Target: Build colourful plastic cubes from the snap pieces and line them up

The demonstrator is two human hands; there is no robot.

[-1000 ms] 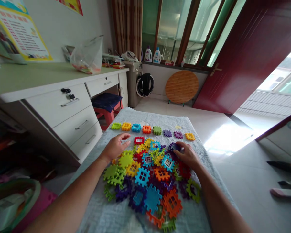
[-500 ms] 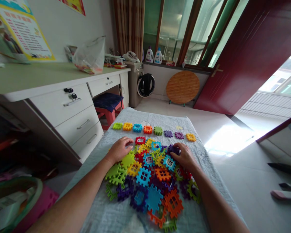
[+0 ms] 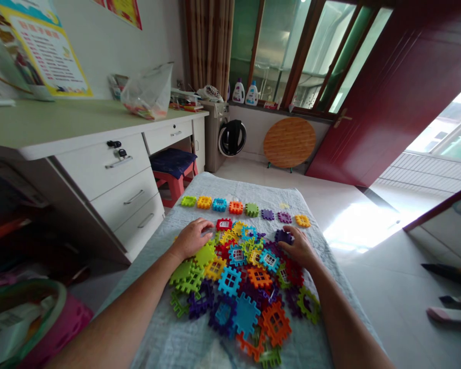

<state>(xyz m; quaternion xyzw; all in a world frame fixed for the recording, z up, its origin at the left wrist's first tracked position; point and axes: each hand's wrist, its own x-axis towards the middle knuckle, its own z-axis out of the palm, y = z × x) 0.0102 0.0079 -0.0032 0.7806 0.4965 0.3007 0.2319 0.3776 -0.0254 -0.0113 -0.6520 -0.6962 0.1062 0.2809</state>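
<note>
A loose pile of plastic interlocking blocks with toothed edges, some with window grids, lies on the cloth-covered table [image 3: 149,318]. My right hand [image 3: 300,248] pinches a dark purple block [image 3: 283,236] at the pile's far right edge, thumb on the near side. My left hand [image 3: 193,239] rests at the upper left of the pile with thumb and fingers apart, nothing visible between them. Close to its fingertips are a red window block [image 3: 224,224] and a lime green block [image 3: 205,253]. Beyond the pile, several blocks form a spaced row, including an orange one [image 3: 235,207].
On the left stands a white desk [image 3: 100,169] with drawers and a plastic bag [image 3: 149,95] on top. A stool [image 3: 173,161] is tucked beneath it. A washing machine [image 3: 215,136], a round wooden tabletop [image 3: 289,142] and a red door [image 3: 376,102] are farther back.
My right hand has shifted slightly right with the purple block, which now shows more between the fingers. The left hand stays at the pile's edge. The whole view has tilted slightly.
</note>
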